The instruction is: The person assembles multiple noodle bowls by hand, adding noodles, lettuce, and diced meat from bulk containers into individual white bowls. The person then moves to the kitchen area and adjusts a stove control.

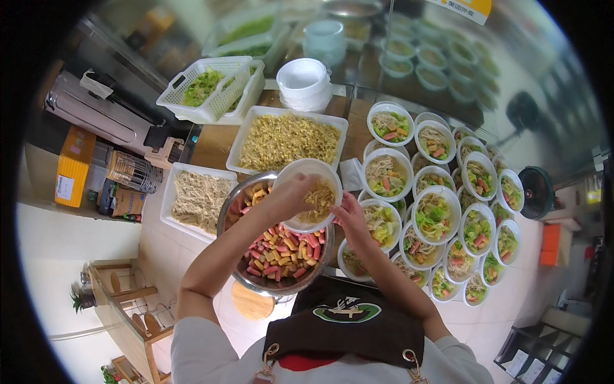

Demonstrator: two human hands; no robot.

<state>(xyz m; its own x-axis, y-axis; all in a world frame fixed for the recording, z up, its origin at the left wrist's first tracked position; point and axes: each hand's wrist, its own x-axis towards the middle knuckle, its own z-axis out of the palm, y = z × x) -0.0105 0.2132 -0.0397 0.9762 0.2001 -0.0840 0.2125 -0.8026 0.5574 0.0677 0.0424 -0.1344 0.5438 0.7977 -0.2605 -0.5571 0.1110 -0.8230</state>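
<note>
A white round bowl (323,168) with bean sprouts (320,200) in it is held over the far right rim of a large steel basin (323,256). My right hand (350,217) pinches the bowl's right rim. Reaching in from the left, my left hand (295,200) is inside the bowl, its fingers curled at the sprouts; the fingertips are partly hidden. Below the bowl, the basin holds pink and yellow-brown cut pieces (281,251). Just beyond the basin sits a white tray (345,131) heaped with yellow bean sprouts (288,142).
Left of the basin is a white tray of pale shreds (201,200). White baskets with greens (204,88) and stacked empty bowls (304,83) stand at the back. Several filled bowls (437,214) crowd the right, some stacked. A round wooden stool (252,301) is below the basin.
</note>
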